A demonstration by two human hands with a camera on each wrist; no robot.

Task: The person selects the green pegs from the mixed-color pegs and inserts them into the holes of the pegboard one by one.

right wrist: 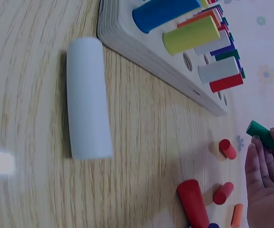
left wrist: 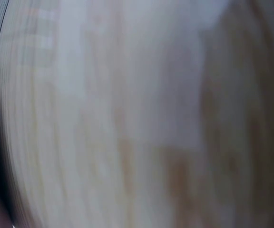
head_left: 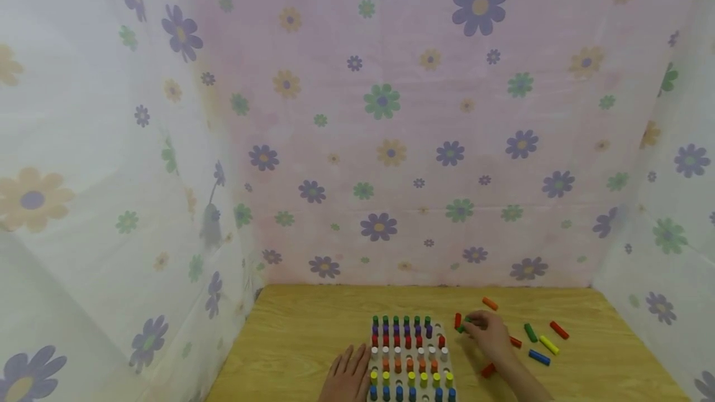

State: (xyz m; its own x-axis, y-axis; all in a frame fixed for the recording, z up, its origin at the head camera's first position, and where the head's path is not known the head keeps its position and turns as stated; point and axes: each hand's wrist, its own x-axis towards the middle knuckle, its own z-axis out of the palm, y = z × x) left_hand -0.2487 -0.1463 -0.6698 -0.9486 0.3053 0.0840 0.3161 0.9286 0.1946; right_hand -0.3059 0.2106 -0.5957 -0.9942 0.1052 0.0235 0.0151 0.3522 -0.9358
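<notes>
My right hand pinches a green peg between thumb and fingertips, just off the back right corner of a wooden pegboard. The board carries rows of coloured pegs: green, purple, red, white, orange, yellow and blue from back to front, with some holes bare. Flat on the table along the board's left edge lies my left hand, fingers straight and slightly spread. A red peg is right behind the held one. The left wrist view shows mostly blurred wood grain, with a sliver of hand at its left edge.
Loose pegs lie right of the board: an orange peg, a green peg, a yellow peg, a blue peg and several red ones. A white peg lies near the board's front corner. Flowered sheets enclose the wooden table.
</notes>
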